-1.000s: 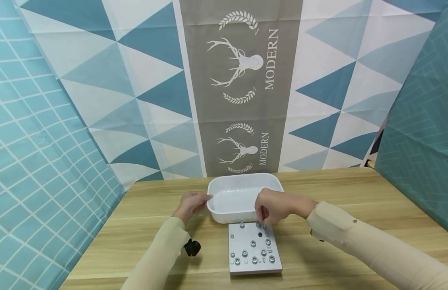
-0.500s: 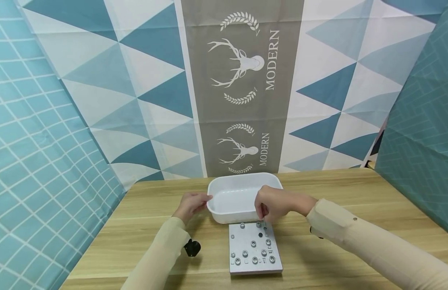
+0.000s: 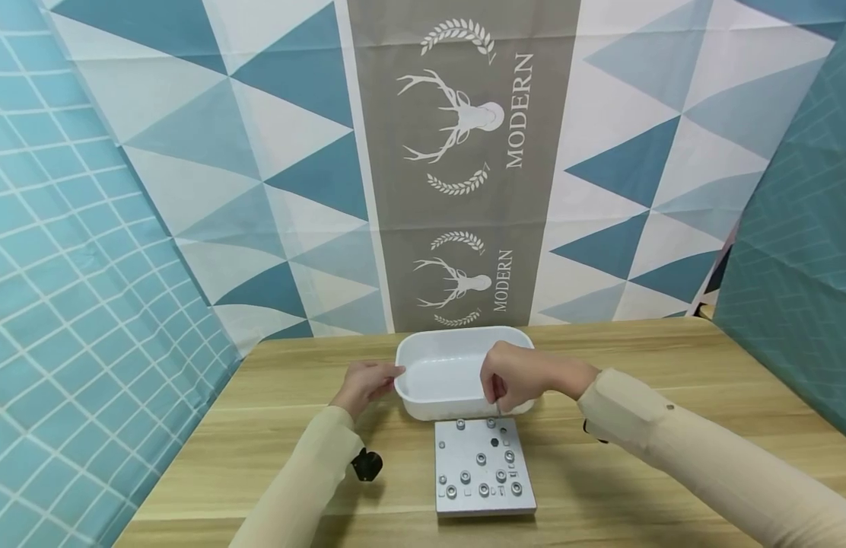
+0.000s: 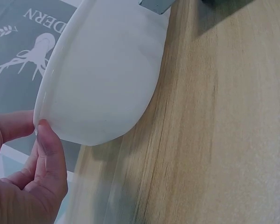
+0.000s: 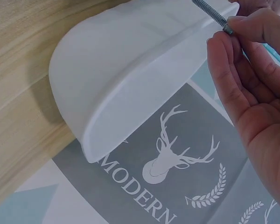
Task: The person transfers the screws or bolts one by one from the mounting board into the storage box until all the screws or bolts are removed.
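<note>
My left hand (image 3: 365, 383) pinches the left rim of a white plastic tub (image 3: 437, 409) between thumb and fingers. In the left wrist view, the thumb presses on the outside of the tub's wall. My right hand (image 3: 512, 378) is over the tub's near right side. Its thumb and fingertips pinch a threaded bolt (image 5: 211, 12) by the head, with the shank pointing down in the head view. Just below is a silver metal plate (image 3: 457, 459) with several socket-head bolts standing in it. A small dark hole shows near its far right corner, close under the held bolt.
The wooden table (image 3: 279, 457) carries the tub and the plate, the plate right in front of the tub. A patterned cloth (image 3: 313, 190) hangs behind the table's far edge. A black wrist camera (image 3: 367, 465) sticks out from the left sleeve.
My right hand has lifted slightly, and the bolt has risen from the plate's far right corner. The left hand keeps its hold on the tub rim. The head view has shifted a little.
</note>
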Demonstrator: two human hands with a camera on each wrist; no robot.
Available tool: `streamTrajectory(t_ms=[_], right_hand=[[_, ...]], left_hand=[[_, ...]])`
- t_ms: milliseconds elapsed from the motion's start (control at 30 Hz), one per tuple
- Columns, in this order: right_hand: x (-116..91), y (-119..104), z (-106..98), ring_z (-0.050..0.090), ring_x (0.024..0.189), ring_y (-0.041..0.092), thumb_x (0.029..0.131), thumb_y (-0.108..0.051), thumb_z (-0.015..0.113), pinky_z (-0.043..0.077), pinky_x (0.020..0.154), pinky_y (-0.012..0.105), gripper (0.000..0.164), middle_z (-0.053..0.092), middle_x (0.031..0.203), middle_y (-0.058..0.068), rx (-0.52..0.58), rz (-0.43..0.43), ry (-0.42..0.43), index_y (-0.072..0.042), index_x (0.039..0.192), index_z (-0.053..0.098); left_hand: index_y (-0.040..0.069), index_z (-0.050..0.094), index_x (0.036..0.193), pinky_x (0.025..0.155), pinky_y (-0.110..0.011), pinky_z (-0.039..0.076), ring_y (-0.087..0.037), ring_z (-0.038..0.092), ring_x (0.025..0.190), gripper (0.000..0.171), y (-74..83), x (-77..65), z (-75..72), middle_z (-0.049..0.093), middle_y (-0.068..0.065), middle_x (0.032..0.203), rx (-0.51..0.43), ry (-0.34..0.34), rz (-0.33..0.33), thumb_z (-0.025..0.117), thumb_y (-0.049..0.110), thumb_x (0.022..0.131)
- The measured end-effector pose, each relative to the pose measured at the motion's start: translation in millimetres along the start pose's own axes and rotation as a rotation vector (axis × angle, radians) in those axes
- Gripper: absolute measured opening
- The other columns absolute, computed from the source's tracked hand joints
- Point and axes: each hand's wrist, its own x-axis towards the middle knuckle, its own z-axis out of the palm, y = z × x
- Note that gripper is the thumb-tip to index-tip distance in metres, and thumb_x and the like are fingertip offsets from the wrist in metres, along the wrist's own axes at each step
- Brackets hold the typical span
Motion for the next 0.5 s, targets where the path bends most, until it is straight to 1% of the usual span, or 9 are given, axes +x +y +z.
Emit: streamTrajectory(t_ms=[267, 500], right_hand=[[4.9, -0.7, -7.6, 0.051, 0.056, -0.002, 0.072, 0.006, 0.071, 0.048, 0.055, 0.013, 0.012, 0.066, 0.065, -0.005, -0.012, -0.01, 0.0, -0.007, 0.071, 0.073], [10.6, 0.3, -14.1, 0.051, 0.056, -0.001, 0.073, 0.003, 0.072, 0.048, 0.055, 0.014, 0.012, 0.065, 0.065, -0.006, -0.029, 0.027, -0.009, -0.008, 0.072, 0.073]], left_hand=[[-0.006, 0.067, 0.11, 0.068, -0.018, 0.055, -0.006, 0.059, 0.065, 0.031, 2.6, -0.8, 2.0, 0.064, -0.001, 0.077, -0.002, 0.0, -0.007, 0.074, 0.011, 0.085], [-0.008, 0.067, 0.111, 0.068, -0.018, 0.055, -0.006, 0.06, 0.063, 0.033, 3.0, 0.3, 1.0, 0.065, 0.0, 0.075, -0.015, -0.004, -0.009, 0.074, 0.009, 0.084]])
